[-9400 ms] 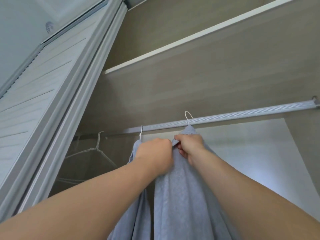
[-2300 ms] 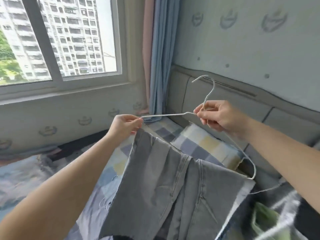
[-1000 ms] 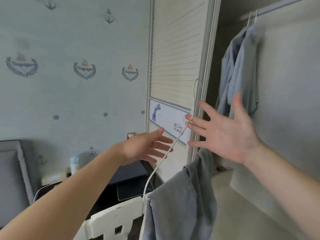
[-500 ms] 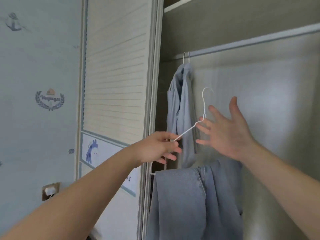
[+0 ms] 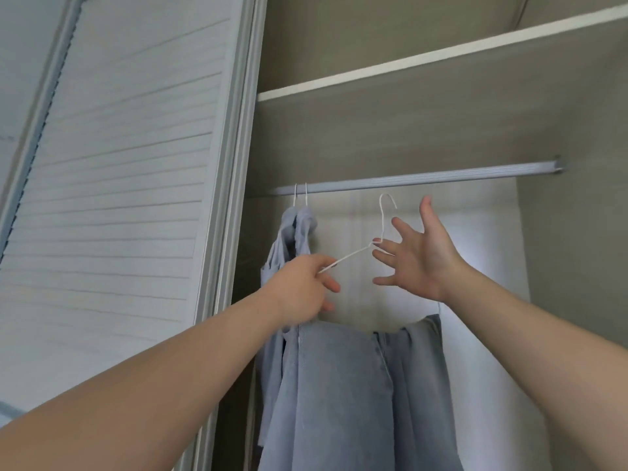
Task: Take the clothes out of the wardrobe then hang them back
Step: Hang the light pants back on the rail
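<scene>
Open wardrobe w/ pale wood back: shelf (image 5: 441, 52) at 12 o'clock, louvred door (image 5: 119, 164) at 9. A metal rail (image 5: 418, 180) runs across, w/ two grey tops (image 5: 299, 226) hung at its left end. A thin white wire hanger (image 5: 382, 219) is at centre, just below the rail. Its hook points up, not yet on; its long axis tilts down toward 8. Jeans (image 5: 339, 385) drape from it toward 6. They look soft and prob. heavy for the bendy wire, so it's best held at the neck. Left hand (image 5: 302, 290) pinches the shoulder wire. Right hand (image 5: 418, 256) has fingers spread, tips at the neck.

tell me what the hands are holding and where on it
The left hand pinches the wire hanger on its left sloping arm, jeans draped over it. The right hand is open beside the hanger's neck.
</scene>
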The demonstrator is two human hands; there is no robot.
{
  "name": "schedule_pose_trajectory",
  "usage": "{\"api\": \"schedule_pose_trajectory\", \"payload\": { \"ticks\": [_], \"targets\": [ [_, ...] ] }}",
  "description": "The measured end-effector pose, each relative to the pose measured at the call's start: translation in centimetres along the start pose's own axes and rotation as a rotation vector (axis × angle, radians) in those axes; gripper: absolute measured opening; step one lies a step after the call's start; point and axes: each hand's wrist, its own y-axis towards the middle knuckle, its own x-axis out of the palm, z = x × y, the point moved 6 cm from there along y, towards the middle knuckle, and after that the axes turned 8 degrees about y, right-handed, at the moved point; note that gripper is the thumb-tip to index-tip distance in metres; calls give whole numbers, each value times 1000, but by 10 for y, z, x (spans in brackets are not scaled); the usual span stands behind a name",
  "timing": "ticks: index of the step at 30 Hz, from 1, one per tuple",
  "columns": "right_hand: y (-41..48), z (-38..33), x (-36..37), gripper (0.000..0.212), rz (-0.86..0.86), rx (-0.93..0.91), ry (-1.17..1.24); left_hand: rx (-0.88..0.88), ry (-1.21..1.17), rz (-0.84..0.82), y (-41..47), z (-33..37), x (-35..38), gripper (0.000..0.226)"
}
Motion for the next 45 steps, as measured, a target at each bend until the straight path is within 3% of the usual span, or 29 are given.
{"api": "schedule_pose_trajectory", "payload": {
  "ticks": [15, 29, 32, 35, 37, 40, 45],
  "targets": [
    [166, -60, -20, 101, -86, -166, -29, 106, 238, 252, 146, 40, -12, 58],
    [222, -24, -70, 99, -163, -121, 17, 44, 723, 353, 189, 4, 0, 46],
    [225, -22, -76, 84, -138, -190, -124, 60, 796, 383, 190, 4, 0, 34],
    [226, -32, -91, 53, 129, -480, -479, 76, 938, 431, 186, 10, 3, 31],
    [230, -32, -96, 51, 250, -613, -591, 84, 1025, 468, 184, 14, 5, 30],
    [240, -11, -83, 65, 125, -532, -640, 105, 1103, 490, 185, 18, 7, 29],
    [256, 18, -56, 61, 36, -490, -609, 106, 1169, 466, 184, 14, 7, 31]
  ]
}}
